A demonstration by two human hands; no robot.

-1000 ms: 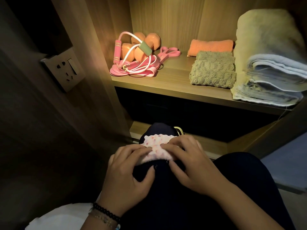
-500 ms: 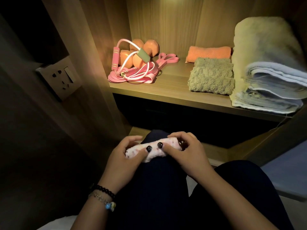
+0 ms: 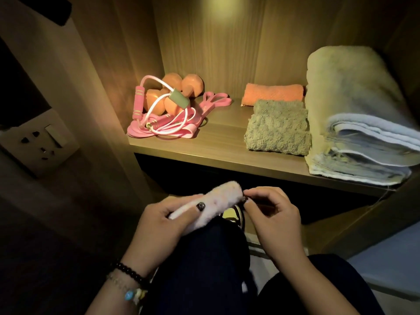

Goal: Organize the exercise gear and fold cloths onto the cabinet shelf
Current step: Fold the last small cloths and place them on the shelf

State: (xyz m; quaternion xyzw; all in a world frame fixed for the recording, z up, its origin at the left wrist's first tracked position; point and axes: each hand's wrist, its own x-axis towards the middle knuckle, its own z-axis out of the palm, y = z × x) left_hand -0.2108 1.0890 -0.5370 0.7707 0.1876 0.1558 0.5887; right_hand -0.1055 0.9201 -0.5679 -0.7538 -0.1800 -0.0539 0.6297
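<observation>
Below the shelf (image 3: pixel 218 153), left hand (image 3: pixel 163 221) grips rolled cloth (image 3: pixel 218 203) angled up-right.

the left hand (image 3: pixel 163 220) now lifts the folded pink cloth (image 3: pixel 218 204) alone; the right hand (image 3: pixel 270 209) has let go.

**Dark nails, beaded wrist**

The left hand (image 3: pixel 159 221) shows dark-polished nails, its bare wrist ringed by a black bead bracelet (image 3: pixel 129 271) and a thinner chain with a blue charm. The right hand (image 3: pixel 272 214) wears nothing. Dark trousers (image 3: pixel 204 269) cover the legs.
</observation>
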